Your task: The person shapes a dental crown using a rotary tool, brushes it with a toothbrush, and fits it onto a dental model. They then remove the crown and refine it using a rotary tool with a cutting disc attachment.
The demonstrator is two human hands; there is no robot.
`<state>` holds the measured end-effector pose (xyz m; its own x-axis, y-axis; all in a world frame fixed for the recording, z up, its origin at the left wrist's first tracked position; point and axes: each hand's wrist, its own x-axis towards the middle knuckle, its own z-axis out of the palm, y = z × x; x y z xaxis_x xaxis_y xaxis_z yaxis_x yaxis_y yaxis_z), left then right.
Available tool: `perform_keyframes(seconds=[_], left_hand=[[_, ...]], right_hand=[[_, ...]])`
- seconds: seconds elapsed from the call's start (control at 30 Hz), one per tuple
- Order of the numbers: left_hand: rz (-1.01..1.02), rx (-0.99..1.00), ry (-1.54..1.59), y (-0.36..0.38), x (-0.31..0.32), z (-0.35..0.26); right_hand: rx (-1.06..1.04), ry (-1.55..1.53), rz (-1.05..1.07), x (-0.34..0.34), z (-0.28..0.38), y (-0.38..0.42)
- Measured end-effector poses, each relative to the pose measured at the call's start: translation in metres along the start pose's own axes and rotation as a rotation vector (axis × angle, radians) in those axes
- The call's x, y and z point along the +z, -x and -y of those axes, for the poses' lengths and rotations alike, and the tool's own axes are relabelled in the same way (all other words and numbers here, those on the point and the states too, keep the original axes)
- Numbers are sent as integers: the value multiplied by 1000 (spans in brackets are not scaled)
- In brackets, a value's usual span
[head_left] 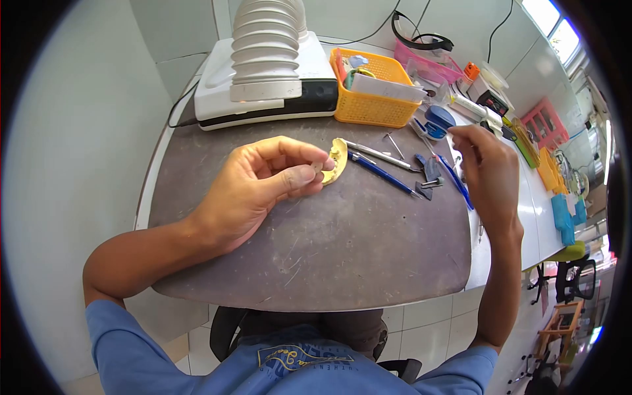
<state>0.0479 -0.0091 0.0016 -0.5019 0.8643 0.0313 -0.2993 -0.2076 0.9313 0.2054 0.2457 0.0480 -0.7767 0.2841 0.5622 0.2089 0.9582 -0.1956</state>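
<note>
My left hand [263, 172] is closed over the left part of the board, with thumb and fingertips pinching a small pale piece [318, 167] too tiny to name. Just beyond those fingertips lies a yellow dental cast [340, 155], partly hidden by them. My right hand [488, 172] is raised at the board's right side, fingers curled together near a blue-and-white item [439, 122]. Anything between its fingers is too small or hidden to make out. Between the hands lie a blue pen-like tool [382, 172], a slim metal instrument [378, 154] and blue-handled tweezers [455, 181].
A white machine [263, 85] with a ribbed hose [266, 52] stands behind the brown board [329, 250]. Right of it is a yellow basket [374, 108] of supplies. Small dark pieces [429, 171] and metal bits lie near my right hand. More containers line the right.
</note>
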Motion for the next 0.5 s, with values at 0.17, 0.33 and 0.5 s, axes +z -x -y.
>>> perform_keyframes(seconds=[0.17,0.33,0.5], left_hand=[[26,-87,25,4,1,0],[14,-116,48,8,3,3],[-2,-153,64,6,3,4]], right_hand=[[111,139,221,-2,-45,1],[149,98,415,10,-40,7],[113,32,210,10,-40,20]])
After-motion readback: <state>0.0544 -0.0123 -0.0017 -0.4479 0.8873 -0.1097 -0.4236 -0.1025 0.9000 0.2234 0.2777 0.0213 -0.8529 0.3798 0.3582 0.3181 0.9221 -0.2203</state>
